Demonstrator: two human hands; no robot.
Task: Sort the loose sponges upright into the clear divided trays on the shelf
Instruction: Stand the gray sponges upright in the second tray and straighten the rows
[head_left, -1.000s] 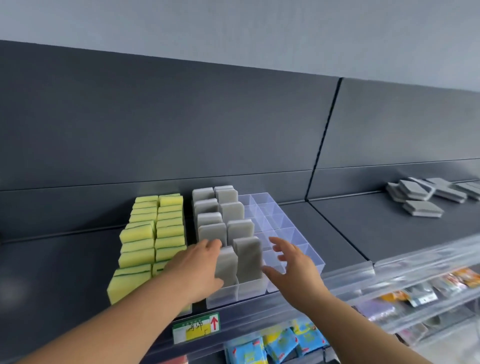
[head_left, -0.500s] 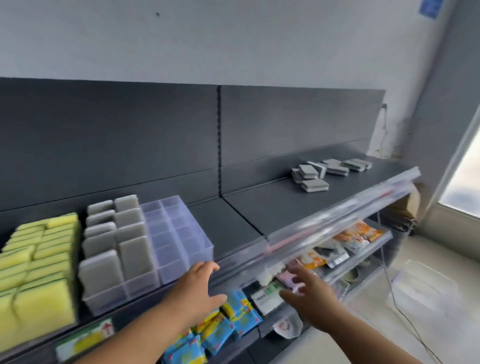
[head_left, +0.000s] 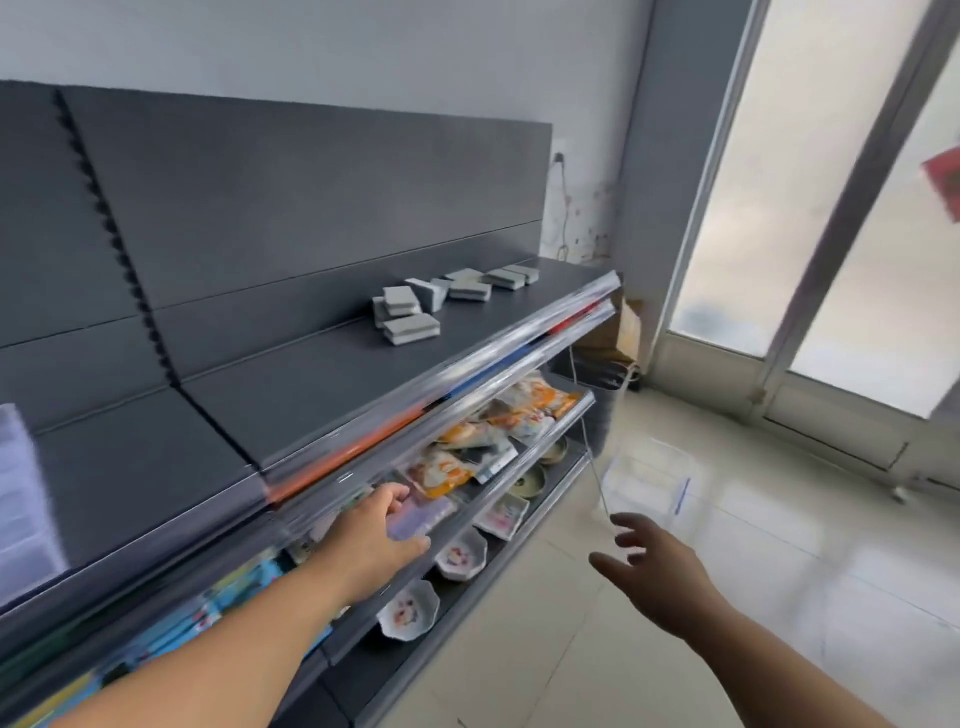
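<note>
Several loose grey sponges (head_left: 411, 328) lie flat in a scattered pile far along the dark top shelf (head_left: 311, 384), towards its right end. Only a blurred corner of the clear divided tray (head_left: 21, 499) shows at the left edge. My left hand (head_left: 376, 530) is open and empty, held in front of the shelf's front rail, well short of the sponges. My right hand (head_left: 652, 566) is open and empty too, fingers spread, out over the floor to the right of the shelving.
Lower shelves hold packets (head_left: 514, 415) and small patterned dishes (head_left: 408, 616). A clear plastic bin (head_left: 649, 483) sits on the pale tiled floor past the shelf end. A cardboard box (head_left: 615, 332) stands in the corner by a glass door (head_left: 810, 208).
The view has swung right: the filled trays have slid off the left edge and the loose grey sponges are nearer. Both hands left the tray and moved rightwards, empty.
</note>
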